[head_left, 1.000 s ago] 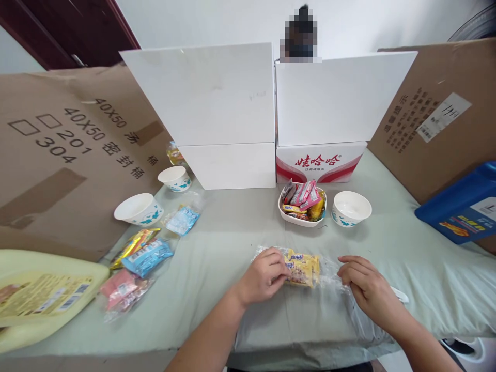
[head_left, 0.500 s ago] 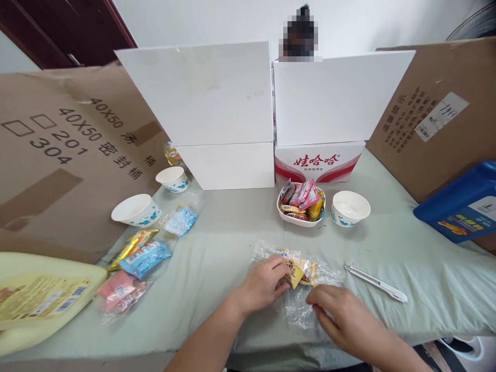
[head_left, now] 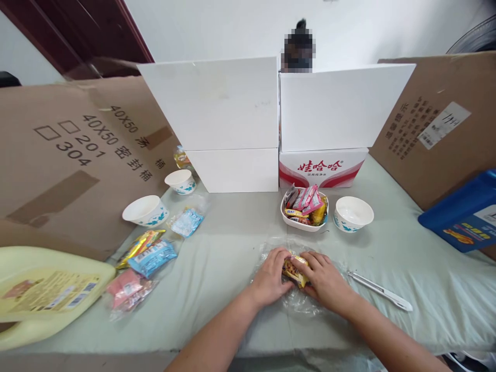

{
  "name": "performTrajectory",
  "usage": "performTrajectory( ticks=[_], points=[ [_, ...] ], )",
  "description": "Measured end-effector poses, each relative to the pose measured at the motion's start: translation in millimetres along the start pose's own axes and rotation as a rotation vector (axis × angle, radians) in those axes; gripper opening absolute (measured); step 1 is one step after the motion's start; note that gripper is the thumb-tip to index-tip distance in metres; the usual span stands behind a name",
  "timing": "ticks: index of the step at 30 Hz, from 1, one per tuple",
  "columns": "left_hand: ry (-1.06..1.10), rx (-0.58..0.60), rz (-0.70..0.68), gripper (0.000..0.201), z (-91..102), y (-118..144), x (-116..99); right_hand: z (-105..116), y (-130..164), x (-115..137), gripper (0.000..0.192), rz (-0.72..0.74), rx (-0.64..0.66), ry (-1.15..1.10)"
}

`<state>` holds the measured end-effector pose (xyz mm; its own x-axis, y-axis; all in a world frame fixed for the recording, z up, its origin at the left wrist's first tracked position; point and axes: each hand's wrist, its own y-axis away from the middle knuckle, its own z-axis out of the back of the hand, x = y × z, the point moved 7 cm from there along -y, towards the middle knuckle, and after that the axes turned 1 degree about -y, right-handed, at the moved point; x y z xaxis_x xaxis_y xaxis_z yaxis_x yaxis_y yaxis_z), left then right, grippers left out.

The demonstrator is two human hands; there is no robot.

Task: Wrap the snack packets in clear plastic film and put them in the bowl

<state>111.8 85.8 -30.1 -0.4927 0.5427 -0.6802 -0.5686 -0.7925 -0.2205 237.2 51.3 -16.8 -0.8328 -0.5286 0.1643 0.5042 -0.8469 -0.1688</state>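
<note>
Yellow snack packets point(head_left: 296, 270) lie at the front middle of the table, gripped between both of my hands. My left hand point(head_left: 272, 277) curls round their left side, fingers bent. From the right, my right hand point(head_left: 324, 279) closes over them, its thumb across the top. Crumpled clear plastic wrap point(head_left: 306, 306) spreads under the packets and both hands. How many packets there are is hidden by my fingers. Right of my right hand lies a white box cutter point(head_left: 382, 292). Beyond my hands stands a white tray point(head_left: 303, 225) filled with small colourful snack packets point(head_left: 308, 201).
A white bowl point(head_left: 353, 213) stands right of the tray; two more bowls point(head_left: 145, 212) are at left. Blue packets point(head_left: 153, 258), pink packets point(head_left: 127, 289) and a yellow jug point(head_left: 50, 297) lie left. White boxes point(head_left: 240, 170), cardboard point(head_left: 434, 113) and a blue container point(head_left: 465, 212) border the table. A person stands behind.
My right hand has moved up and left from the plastic onto the yellow packets. My left hand stays at their left side. The camera view has shifted slightly.
</note>
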Motion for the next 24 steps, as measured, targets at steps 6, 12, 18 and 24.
performTrajectory(
  ticks=[6, 12, 18, 24],
  points=[
    [-0.003, 0.082, 0.106, 0.094, -1.9, -3, 10, 10, 0, -21, 0.056, -0.047, 0.084, -0.122],
    [-0.009, 0.132, 0.107, 0.085, -3.8, -4, 10, 68, -24, -57, 0.047, -0.29, -0.252, -0.329],
    [-0.009, 0.174, 0.062, 0.078, -2.8, -4, 9, 88, -101, -53, 0.044, -0.208, -0.055, 0.343],
    [-0.019, 0.183, 0.046, 0.076, -4.0, -4, 11, 78, -146, -59, 0.032, -0.088, 0.113, 0.407]
  ],
)
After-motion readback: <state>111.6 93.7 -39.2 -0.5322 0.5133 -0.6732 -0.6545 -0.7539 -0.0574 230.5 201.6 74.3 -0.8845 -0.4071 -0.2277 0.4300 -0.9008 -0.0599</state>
